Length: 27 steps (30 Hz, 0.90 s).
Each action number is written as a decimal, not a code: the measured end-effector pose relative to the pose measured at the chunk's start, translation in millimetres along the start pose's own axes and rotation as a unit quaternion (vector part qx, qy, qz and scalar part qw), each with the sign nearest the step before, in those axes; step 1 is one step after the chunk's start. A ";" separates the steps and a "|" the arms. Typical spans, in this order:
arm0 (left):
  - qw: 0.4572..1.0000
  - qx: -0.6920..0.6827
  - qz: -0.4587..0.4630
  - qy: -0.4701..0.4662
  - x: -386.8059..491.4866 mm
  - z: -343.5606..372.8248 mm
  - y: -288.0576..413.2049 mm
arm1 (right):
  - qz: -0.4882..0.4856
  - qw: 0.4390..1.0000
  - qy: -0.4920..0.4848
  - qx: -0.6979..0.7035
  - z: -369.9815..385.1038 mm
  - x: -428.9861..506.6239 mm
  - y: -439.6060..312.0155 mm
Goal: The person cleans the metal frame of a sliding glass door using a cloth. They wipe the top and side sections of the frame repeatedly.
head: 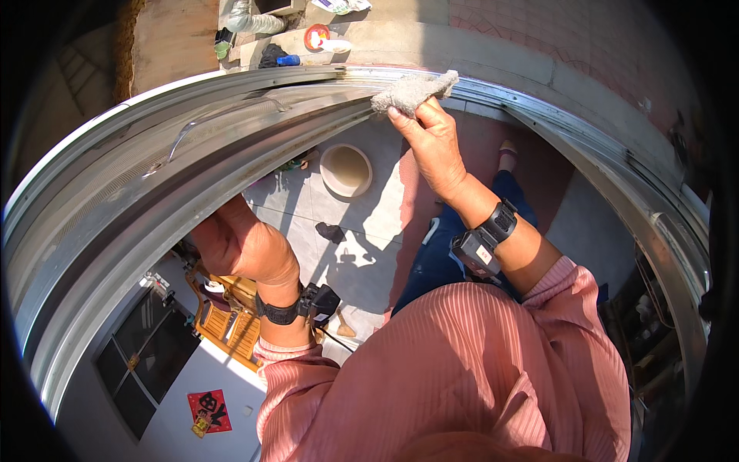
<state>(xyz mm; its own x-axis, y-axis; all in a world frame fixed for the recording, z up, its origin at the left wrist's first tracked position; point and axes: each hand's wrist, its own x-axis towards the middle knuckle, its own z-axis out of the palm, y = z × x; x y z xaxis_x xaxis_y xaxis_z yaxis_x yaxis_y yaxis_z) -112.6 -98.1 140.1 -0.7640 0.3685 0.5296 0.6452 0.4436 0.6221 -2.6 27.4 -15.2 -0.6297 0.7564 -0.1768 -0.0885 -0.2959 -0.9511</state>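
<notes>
In my right hand (433, 138) is a bunched grey terry cloth (413, 92), pinched between thumb and fingers. The cloth is up against the aluminium frame track (479, 92) at the top of the opening. My left hand (245, 242) is at the inner edge of a metal-framed sliding panel (231, 144) on the left. Its fingers are in shadow and partly hidden by the frame, so their grip does not show. A curved metal handle (187, 133) sits on this panel.
Below on the tiled floor stands a bucket (346, 170) of cloudy water, with a dark scrap (330, 232) nearby. A wooden bench (231, 315) is at the lower left. Beyond the frame lie a red bowl (316, 36) with a white bottle and a blue object (288, 60).
</notes>
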 end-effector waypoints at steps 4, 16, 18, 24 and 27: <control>1.000 0.026 0.006 0.006 -0.1 2.8 6.7 | 0.058 0.998 -0.005 0.013 -1.2 -5.0 5.3; 1.000 0.018 0.012 0.019 2.8 9.1 10.3 | -0.061 0.993 0.009 -0.099 -6.5 -9.8 15.9; 0.999 -0.025 0.021 0.011 4.3 11.4 9.7 | 0.026 0.996 0.066 0.048 -16.1 -8.6 19.7; 0.999 -0.026 0.006 0.031 3.0 11.7 11.8 | 0.065 0.986 0.110 0.103 -53.6 -17.0 24.9; 1.000 -0.019 0.001 0.021 3.8 9.5 12.0 | 0.080 0.983 0.116 0.116 -61.6 -22.6 23.4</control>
<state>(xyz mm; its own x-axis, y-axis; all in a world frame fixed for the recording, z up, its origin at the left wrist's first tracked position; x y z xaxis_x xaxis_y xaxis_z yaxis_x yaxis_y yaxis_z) -107.8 -83.6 144.1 -0.7619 0.3346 0.5546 0.6476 0.4112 0.6415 57.1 39.3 -49.0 -0.4595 0.7940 -0.3981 -0.1927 -0.5267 -0.8279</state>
